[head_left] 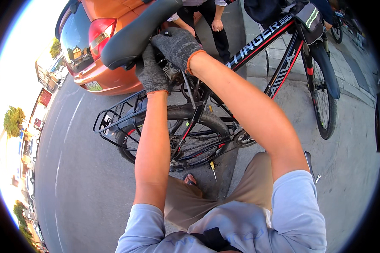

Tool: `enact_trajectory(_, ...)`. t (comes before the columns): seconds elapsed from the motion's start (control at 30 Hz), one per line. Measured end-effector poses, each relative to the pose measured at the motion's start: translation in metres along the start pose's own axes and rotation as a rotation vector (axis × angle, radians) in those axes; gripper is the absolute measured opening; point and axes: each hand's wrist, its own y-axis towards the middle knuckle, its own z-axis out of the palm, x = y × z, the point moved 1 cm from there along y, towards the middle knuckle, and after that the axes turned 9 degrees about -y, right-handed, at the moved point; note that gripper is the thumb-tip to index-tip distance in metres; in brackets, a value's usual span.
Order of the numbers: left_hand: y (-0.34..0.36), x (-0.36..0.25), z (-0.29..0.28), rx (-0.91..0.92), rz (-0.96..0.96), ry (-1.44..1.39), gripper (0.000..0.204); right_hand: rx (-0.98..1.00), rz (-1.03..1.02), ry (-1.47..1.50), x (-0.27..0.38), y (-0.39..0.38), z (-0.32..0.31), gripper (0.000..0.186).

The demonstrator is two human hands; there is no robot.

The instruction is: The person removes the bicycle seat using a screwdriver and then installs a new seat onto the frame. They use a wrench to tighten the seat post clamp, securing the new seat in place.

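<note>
A black bicycle saddle [133, 36] is tilted at the upper left, above the rear of a black, red and white bicycle [257, 44]. My right hand [177, 47], in a dark grey knit glove with an orange cuff, is closed against the saddle's underside. My left hand [153, 75], gloved alike, is closed just below it, its fingers partly hidden. What either hand grips is hidden under the saddle. Beside the gloves shows a toothed, silvery round part [170, 71]. A grey metal bar [188, 90] slants down below my right wrist.
An orange car [114, 74] stands behind the saddle. A person [213, 25] in dark trousers leans there. Below the hands are a rear rack [122, 114] and the rear wheel [215, 122]. A yellow-handled screwdriver [213, 168] lies by the wheel; a wrench [318, 178] shows near my right knee.
</note>
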Motion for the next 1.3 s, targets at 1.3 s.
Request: enact_trajectory(1.3,0.012,0.007,-0.008,0.08,0.176,0.143,0.047,0.282,-0.305,-0.3,0.016,0.038,-0.054,0.05)
